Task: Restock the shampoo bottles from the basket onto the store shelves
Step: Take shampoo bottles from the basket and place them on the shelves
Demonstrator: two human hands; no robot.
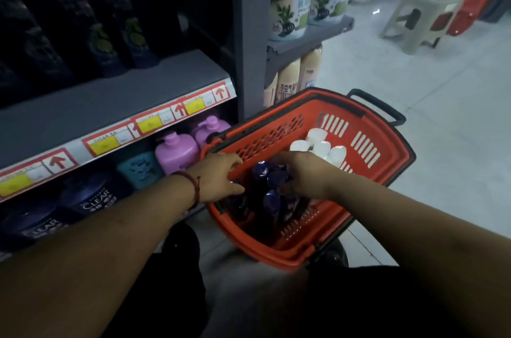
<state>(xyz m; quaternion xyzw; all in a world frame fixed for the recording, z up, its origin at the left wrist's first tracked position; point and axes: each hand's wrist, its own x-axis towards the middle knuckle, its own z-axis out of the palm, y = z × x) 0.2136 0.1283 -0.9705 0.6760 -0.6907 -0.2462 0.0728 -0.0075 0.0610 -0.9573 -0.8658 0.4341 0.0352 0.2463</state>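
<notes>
1. A person's two bare hands reach into a red basket [367,160] that sits tilted beside a grey store shelf [110,99], its black handle [383,108] on the far side.
2. The left hand [219,177], with a red cord bracelet [195,188] on its wrist, grips the basket's rim on the shelf side, fingers over the edge and thumb below.
3. The right hand [304,174] lies curled over the shampoo bottles [269,200], dark with purple caps, that stand packed in the basket; whether it grips one cannot be told.
4. White-capped bottles [320,144] cluster at the basket's far end, just beyond the right hand.
5. Below the shelf's strip of yellow price labels [149,124] stand pink pump bottles [177,153], a teal bottle [139,171] and dark bottles marked CLEAR [92,198].
6. A pale plastic stool [420,17] stands on the tiled floor [448,122], well apart from the basket.
</notes>
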